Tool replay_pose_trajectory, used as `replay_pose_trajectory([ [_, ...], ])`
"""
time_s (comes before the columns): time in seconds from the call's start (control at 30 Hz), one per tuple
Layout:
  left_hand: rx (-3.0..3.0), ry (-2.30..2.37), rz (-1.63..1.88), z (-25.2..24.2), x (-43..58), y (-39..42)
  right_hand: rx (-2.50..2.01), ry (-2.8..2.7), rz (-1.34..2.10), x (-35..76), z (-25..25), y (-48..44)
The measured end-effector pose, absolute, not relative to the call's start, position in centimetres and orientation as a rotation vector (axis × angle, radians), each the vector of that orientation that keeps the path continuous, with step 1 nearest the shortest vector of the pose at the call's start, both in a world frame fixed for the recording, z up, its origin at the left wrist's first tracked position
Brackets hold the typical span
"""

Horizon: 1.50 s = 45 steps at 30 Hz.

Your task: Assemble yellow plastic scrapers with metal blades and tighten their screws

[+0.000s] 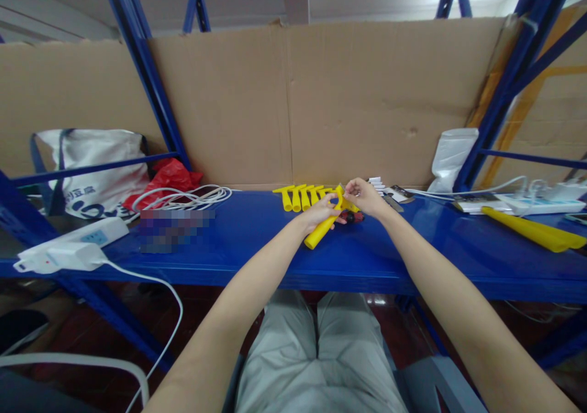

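My left hand [323,211] is wrapped round a yellow plastic tool handle [320,234], whose thick round grip slants down to the left over the blue shelf. At the wider upper end of that handle, my right hand [362,196] has its fingers pinched together. Whatever lies between those fingertips is too small to make out. Just behind my left hand, several similar yellow handles [296,199] lie side by side in a row. A red and black object [353,217], partly hidden, rests under my hands.
Small white pieces [376,182] and dark flat packets [398,193] lie beyond my right hand. Farther right are a yellow tapered piece [534,230] and a white bag [453,156]. A power strip [76,245] and coiled white cable [202,198] sit left. Cardboard [293,101] closes off the back.
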<state>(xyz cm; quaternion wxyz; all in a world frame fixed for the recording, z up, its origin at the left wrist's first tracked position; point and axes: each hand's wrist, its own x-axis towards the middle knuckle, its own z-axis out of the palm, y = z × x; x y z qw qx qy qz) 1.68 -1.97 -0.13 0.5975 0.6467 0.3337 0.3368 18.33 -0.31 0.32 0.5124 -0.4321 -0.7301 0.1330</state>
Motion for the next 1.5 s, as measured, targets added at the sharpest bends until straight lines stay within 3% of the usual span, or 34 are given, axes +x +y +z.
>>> replay_pose_trajectory([
  [0.67, 1.427, 0.714, 0.796, 0.28, 1.54, -2.39, -1.043, -1.777, 0.168, 17.6, 0.15, -0.71],
  [1.37, 1.461, 0.61, 0.847, 0.16, 1.48, -2.11, -1.115, -1.542, 0.515, 17.51, 0.0, -0.26],
  [1.5, 1.43, 0.593, 0.875, 0.32, 1.46, -2.3, -1.153, -1.592, 0.446, 17.79, -0.09, -0.02],
])
